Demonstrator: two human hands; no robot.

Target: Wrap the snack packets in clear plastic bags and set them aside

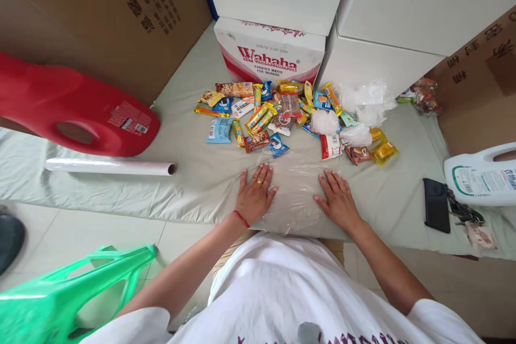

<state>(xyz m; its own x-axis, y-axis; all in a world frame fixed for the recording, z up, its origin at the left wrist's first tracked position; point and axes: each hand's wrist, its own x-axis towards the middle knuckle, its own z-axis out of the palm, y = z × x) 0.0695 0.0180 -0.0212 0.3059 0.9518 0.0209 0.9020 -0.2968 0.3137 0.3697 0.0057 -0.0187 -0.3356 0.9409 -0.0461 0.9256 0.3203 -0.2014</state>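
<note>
From my remote view, the film [296, 199] lies on the cloth [193, 201] between the two hands, just this side of the snacks [260, 118]. The left hand [255, 192] is flat, palm down, fingers slightly apart; the right hand [337, 199] lies the same way. Neither grips anything; both seem to rest at the film's sides, though I cannot tell exactly where its edges run.

I judge creasing the main risk: the film looks thin and wrinkled, so it could cling to a finger and fold over if a hand lifts carelessly. Pressing sideways could ruck up the loose cloth beneath. A pull toward the near edge might let the film slip over the side, and a push to the far side could run it under the blue packet [278, 145].

Around this, the roll [108, 166] and red bottle [80, 97] lie left; the phone [436, 205] and white bottle [475, 174] lie right, well apart from the hands. Behind the snacks, the Wahaha box [270, 56] limits far reach, with clear bags [365, 102] to its right.
</note>
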